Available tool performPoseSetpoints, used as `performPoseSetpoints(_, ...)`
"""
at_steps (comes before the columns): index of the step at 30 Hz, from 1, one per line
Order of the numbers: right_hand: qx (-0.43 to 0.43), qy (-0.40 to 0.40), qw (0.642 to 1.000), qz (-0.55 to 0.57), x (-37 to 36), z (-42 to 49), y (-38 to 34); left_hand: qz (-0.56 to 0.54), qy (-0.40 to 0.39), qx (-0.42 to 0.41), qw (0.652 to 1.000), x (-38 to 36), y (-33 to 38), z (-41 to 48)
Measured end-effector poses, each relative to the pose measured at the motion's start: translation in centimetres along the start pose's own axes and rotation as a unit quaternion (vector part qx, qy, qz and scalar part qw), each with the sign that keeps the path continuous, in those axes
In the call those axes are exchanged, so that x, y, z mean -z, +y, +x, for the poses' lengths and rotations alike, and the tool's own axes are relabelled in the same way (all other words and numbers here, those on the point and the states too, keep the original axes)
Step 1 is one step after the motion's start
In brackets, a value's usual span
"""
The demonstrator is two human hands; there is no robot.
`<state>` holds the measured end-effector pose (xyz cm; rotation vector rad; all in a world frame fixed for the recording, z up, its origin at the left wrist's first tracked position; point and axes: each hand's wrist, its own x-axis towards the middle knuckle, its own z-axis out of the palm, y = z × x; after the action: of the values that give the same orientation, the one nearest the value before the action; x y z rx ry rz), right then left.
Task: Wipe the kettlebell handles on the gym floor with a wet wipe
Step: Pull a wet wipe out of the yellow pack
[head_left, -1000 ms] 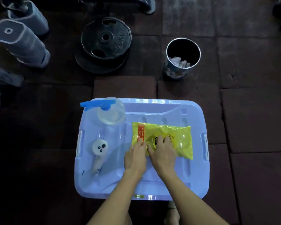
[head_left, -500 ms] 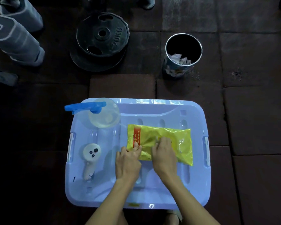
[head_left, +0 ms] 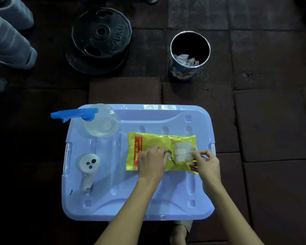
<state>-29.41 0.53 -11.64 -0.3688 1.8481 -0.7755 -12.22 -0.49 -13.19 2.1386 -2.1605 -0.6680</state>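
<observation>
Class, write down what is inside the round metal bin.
Some crumpled white sheets lie against the metal bin's near inner wall. Its far side is black shadow; anything there is hidden.

Spray bottle (head_left: 101,122) and white controller (head_left: 88,167) on blue lid (head_left: 148,200); weight plate (head_left: 101,38), metal can (head_left: 182,73) on floor beyond.

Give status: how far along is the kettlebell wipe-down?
Early. Done: the flap on the wet wipe pack is peeled open. In hand: the right hand pinches the flap back while the left hand steadies the pack, fingertips at the opening. Left: no wipe is out yet, so pulling one and wiping the handles remain. The bin holds crumpled white sheets, possibly used wipes.
</observation>
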Motion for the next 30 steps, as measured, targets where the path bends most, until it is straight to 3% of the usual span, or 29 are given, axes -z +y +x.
performPoseSetpoints(4, 0.003, 0.001, 1.000, 0.005, 0.3, 0.1, -0.2, 0.002, -0.097, 0.121, 0.988, -0.1, 1.0, 1.1)
performPoseSetpoints(12, 0.010, -0.009, 1.000, -0.010, 0.9, 0.6, -1.1, -0.165, -0.061, 0.309, 0.935, -0.4, 2.0, 1.6)
performPoseSetpoints(15, 0.011, -0.012, 1.000, -0.018, 1.3, 0.8, -1.2, -0.321, -0.049, 0.348, 0.879, -0.6, 1.0, 1.1)
performPoseSetpoints(17, 0.008, -0.017, 1.000, -0.016, 1.5, 0.7, -1.3, -0.448, -0.055, 0.379, 0.807, -0.5, 0.5, 0.4)
performPoseSetpoints(19, 0.001, -0.024, 1.000, -0.012, 1.6, 0.6, -1.3, -0.525, -0.066, 0.387, 0.756, -0.3, 0.0, -0.6)
performPoseSetpoints(23, -0.018, -0.041, 0.999, -0.005, 1.6, 0.5, -1.5, -0.568, -0.038, 0.312, 0.761, 0.5, -0.5, -1.6)
performPoseSetpoints(28, -0.020, -0.064, 0.998, 0.012, 1.4, 0.1, -1.8, -0.630, 0.078, 0.301, 0.712, 3.4, -1.0, -1.0)
performPoseSetpoints(30, -0.011, -0.075, 0.997, 0.022, 1.2, -0.2, -1.9, -0.607, 0.106, 0.281, 0.736, 4.2, -1.9, -0.9)
